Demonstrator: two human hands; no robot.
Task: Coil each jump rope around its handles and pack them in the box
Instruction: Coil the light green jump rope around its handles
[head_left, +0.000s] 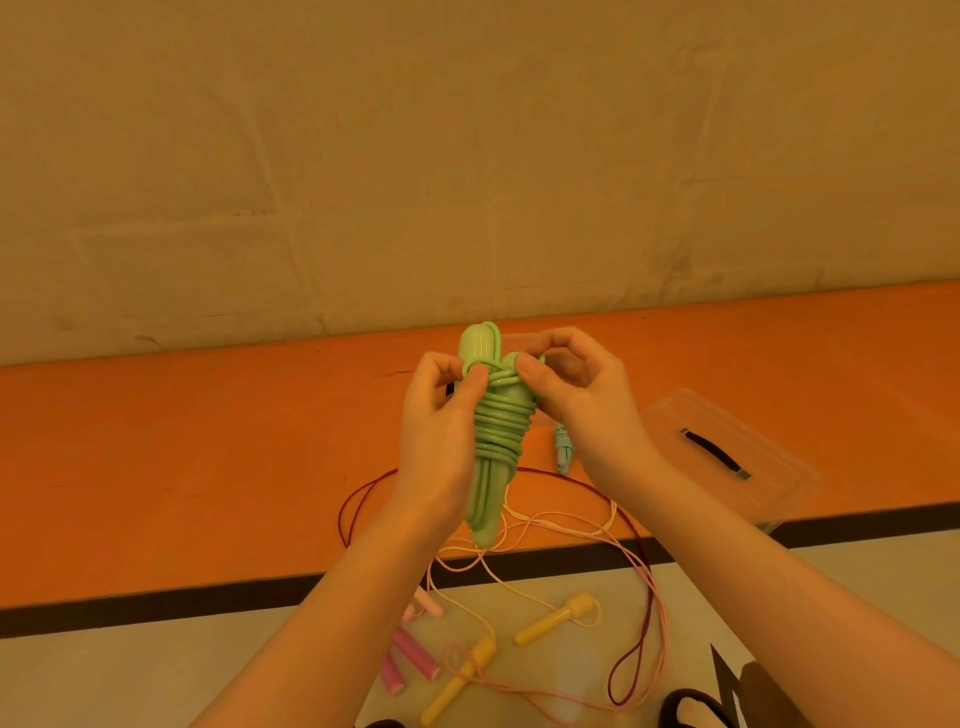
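Note:
I hold a green jump rope (497, 431) upright in front of me, its cord wound in many turns round the two handles. My left hand (444, 441) grips the bundle from the left, thumb on the top turns. My right hand (576, 395) pinches the cord's end loop near the handle tops. On the floor below lie a yellow rope with two yellow handles (558, 618), pink handles (413, 654) with a pink cord, and a dark red cord (641, 639), all tangled loosely. A clear plastic box (727, 457) with a black handle sits to the right.
A small coiled light-blue rope (562, 447) lies on the orange mat (208, 457) just behind my right hand. A black stripe edges the mat, with pale floor in front. A tan wall rises behind. Dark shoes show at the bottom right.

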